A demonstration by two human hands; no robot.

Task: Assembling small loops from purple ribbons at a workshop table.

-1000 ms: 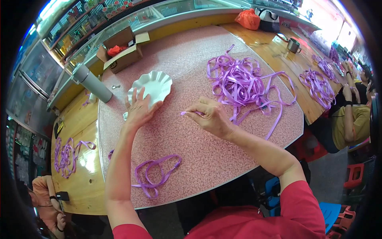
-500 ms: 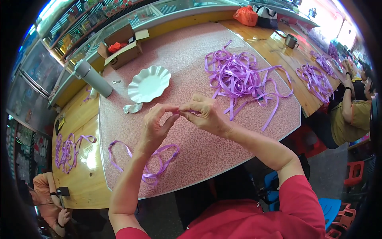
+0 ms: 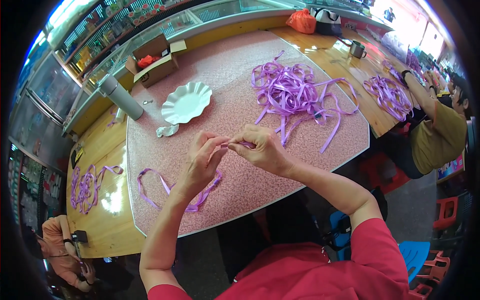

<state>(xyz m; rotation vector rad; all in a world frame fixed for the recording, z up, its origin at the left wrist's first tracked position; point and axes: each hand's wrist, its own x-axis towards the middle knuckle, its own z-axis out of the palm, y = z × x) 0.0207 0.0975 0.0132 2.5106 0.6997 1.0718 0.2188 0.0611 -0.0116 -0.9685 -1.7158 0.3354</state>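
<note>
I see both hands meeting above the pink speckled table [image 3: 310, 150]: my left hand [image 3: 200, 162] and right hand [image 3: 260, 150] each pinch the same purple ribbon [image 3: 170, 192] between fingertips, its loop trailing onto the table below the left wrist. A big ribbon heap [image 3: 290, 92] lies beyond the right hand, a white scalloped plate [image 3: 186, 102] beyond the left.
</note>
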